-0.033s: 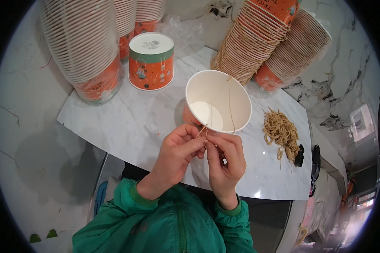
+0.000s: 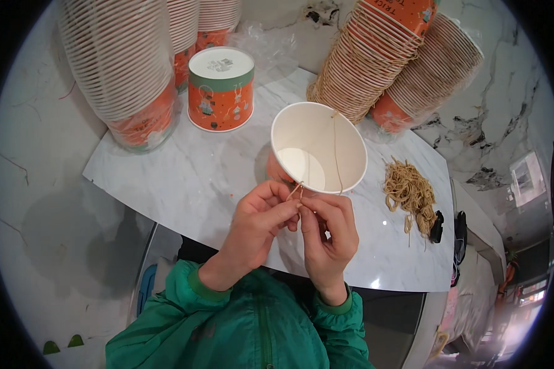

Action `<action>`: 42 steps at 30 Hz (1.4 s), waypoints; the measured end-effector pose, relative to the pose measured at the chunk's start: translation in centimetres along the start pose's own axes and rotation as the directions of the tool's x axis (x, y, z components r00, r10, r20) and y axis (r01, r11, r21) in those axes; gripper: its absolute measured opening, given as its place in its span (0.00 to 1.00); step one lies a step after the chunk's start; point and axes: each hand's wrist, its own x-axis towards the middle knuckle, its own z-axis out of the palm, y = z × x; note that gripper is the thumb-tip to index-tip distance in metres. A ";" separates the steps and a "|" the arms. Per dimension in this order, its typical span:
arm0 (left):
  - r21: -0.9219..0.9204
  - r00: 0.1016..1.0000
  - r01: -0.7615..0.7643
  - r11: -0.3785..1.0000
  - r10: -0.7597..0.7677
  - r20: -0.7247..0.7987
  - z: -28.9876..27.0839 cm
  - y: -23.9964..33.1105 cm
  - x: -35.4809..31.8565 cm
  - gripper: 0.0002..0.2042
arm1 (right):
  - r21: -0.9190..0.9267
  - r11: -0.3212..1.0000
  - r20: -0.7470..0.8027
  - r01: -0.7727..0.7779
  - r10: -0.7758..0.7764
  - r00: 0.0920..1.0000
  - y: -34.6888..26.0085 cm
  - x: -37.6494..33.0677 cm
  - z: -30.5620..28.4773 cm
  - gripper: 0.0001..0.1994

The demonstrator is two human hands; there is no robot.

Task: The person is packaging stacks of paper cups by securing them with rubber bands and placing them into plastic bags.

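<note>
A paper bucket, white inside and orange outside, tilts on the tabletop with its mouth toward me. Twine runs from the far rim across the mouth to the near rim. There, just below the edge, my left hand pinches the twine between thumb and forefinger. Touching it fingertip to fingertip, my right hand also has its thumb and forefinger closed on the twine. A small loop shows above the fingertips; the rest of the strand is hidden by my fingers.
A heap of loose twine lies on the marble-look table at the right, beside a small black object. An upside-down orange bucket stands back left. Tall bucket stacks rise at the left and back right, the latter strung with twine.
</note>
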 end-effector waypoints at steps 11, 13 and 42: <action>0.275 0.985 -0.172 0.946 0.164 0.052 -0.7 1.3 0.1 0.03 | -0.028 0.998 0.148 -0.058 0.062 0.987 -0.9 1.5 0.1 0.07; 0.274 0.986 -0.166 0.947 0.167 0.020 -0.5 1.2 0.0 0.03 | -0.108 0.994 0.173 -0.029 0.047 0.984 -0.7 1.7 0.4 0.07; 0.831 0.325 -0.474 -0.292 0.819 0.473 -1.9 1.8 1.5 0.10 | -0.339 0.795 0.361 0.504 -0.384 0.849 0.5 5.8 2.3 0.10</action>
